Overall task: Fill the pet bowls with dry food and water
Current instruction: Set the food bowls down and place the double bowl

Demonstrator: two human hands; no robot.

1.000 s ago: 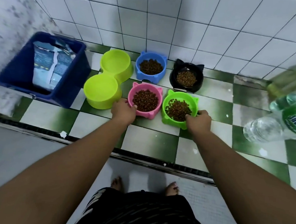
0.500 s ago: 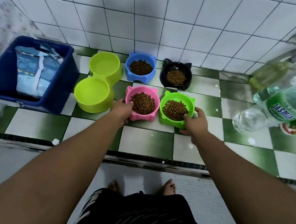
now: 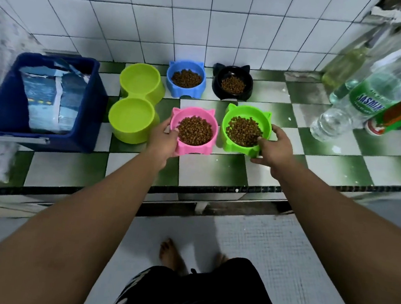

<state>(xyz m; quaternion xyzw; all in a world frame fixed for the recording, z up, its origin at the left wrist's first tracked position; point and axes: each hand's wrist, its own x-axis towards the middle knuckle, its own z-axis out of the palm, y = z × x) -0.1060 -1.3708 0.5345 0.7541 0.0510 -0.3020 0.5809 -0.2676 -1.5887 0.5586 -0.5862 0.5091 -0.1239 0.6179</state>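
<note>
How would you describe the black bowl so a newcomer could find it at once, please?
On the green-and-white checkered ledge, look at the back row of bowls near the tiled wall. The black cat-eared plastic bowl stands rightmost, beside the blue cat-eared plastic bowl. It alone is black.

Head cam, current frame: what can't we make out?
- Double bowl: water or empty, unclear in the head view; no surface line shows.
- Water bottle: cap smeared by lens blur near the right edge.
- Bag: print blurred, base hidden by the blue bin wall.
- Left hand on pink bowl, right hand on green bowl: lower fingers hidden by the bowls.
</note>
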